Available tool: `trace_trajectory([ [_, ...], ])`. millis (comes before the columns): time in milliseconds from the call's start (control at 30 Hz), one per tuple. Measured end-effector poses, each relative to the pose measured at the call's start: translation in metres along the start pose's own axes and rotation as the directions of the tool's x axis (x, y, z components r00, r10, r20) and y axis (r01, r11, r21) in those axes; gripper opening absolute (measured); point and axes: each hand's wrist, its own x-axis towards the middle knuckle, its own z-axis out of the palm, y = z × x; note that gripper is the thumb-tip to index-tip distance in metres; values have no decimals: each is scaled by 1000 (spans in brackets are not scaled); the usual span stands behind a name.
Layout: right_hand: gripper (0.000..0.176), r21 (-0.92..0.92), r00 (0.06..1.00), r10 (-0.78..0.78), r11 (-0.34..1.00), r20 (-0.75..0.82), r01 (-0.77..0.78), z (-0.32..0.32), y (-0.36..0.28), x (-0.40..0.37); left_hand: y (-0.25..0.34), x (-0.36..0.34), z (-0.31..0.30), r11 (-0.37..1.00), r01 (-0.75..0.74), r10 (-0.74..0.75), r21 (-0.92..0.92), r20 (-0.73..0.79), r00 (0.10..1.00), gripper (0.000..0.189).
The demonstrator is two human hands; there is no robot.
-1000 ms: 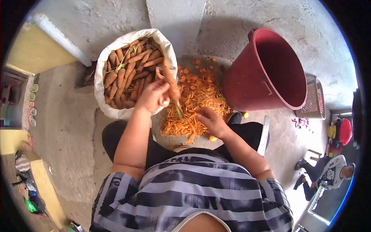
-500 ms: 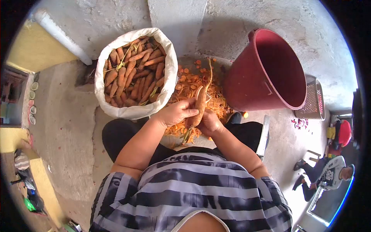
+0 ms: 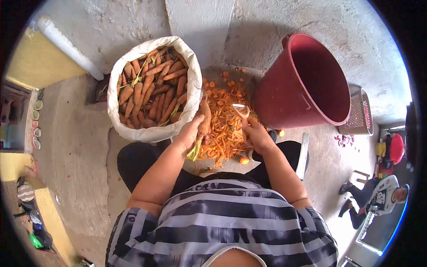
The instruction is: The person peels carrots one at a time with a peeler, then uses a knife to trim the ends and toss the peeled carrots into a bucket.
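My left hand (image 3: 190,132) is wrapped round an unpeeled carrot (image 3: 205,116), whose green stem end points down toward my lap and whose thin tip points away. To the right, apart from the carrot, my right hand (image 3: 258,137) holds a peeler (image 3: 242,114) with its blade end upward. Below and between both hands lies a pile of orange peelings (image 3: 224,129) with cut round pieces among them. A white sack (image 3: 194,84) full of carrots stands just beyond my left hand.
A tall dark red bin (image 3: 284,93) stands at the right, leaning toward a perforated crate (image 3: 356,111). Purple scraps (image 3: 344,141) lie on the floor nearby. A seated person (image 3: 384,196) is at the far right. Shoes (image 3: 37,120) line the left doorway.
My hands have moved apart. The left went left with the carrot, and the right moved right with the peeler, which now shows clearly. The carrot's tip has swung left.
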Motion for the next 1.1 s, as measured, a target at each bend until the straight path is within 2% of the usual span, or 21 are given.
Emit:
trace_trajectory([
  [100, 31, -59, 990, -68, 996, -124, 61, 7, -14, -22, 3, -2, 5, 995, -83, 84, -51, 18, 996, 30],
  [133, 31, -239, 975, -189, 958, -114, 158, 2, -15, -21, 5, -3, 6, 991, -120, 121, -62, 10, 993, 30],
  [167, 31, -409, 949, -305, 878, -81, 247, -8, -16, -20, 6, 1, -1, 989, -148, 150, -29, 121, 981, 33],
  [200, 31, -563, 912, -408, 761, -28, 323, -12, -17, -18, 7, 3, -1, 987, -162, 162, -11, 145, 976, 35],
  [233, 21, -594, 911, -396, 761, -111, 259, -8, -41, -30, 8, 4, 0, 984, -176, 173, 6, 168, 970, 37],
  [300, 19, -555, 838, -522, 750, -160, 361, -17, -50, -28, 9, 2, 7, 977, -214, 206, 18, 199, 958, 34],
  [333, 19, -539, 785, -597, 721, -166, 435, -21, -55, -25, 8, 3, 5, 984, -175, 174, -17, 241, 955, 31],
  [400, 17, -379, 818, -558, 793, -137, 477, -22, -76, -28, 6, 5, 1, 992, -93, 116, -86, 326, 938, 27],
  [433, 16, -294, 833, -541, 820, -118, 491, -21, -87, -31, 10, 2, 6, 996, -83, 92, -44, 287, 954, 24],
  [533, 12, -81, 895, -436, 899, -92, 430, -12, -96, -35, 0, 14, -4, 991, 16, 29, -130, 336, 941, 30],
  [567, 11, 105, 897, -437, 891, -67, 442, -11, -88, -29, -3, 18, -7, 989, 34, 16, -144, 337, 941, 31],
  [600, 10, 216, 903, -405, 877, -146, 429, -6, -73, -19, -4, 19, -6, 986, 54, 2, -158, 338, 941, 32],
  [667, 10, 271, 914, -358, 876, -191, 400, 20, -74, -23, -5, 18, -3, 986, 54, 2, -161, 332, 943, 32],
  [733, 16, 296, 938, -321, 890, -130, 346, 35, -58, -16, -6, 10, 2, 990, 10, 35, -142, 316, 948, 29],
  [833, 19, 312, 957, -287, 906, -40, 285, 44, -48, -9, -6, 5, 8, 997, -70, 79, -37, 396, 915, 24],
  [1033, 19, 382, 963, -263, 897, 56, 223, 39, -43, 9, -8, -3, 16, 987, 104, -68, -122, 267, 961, 25],
  [1100, 16, 424, 960, -267, 882, 85, 208, 31, -36, 18, -10, 2, 13, 981, 133, -59, -141, 438, 897, 28],
])
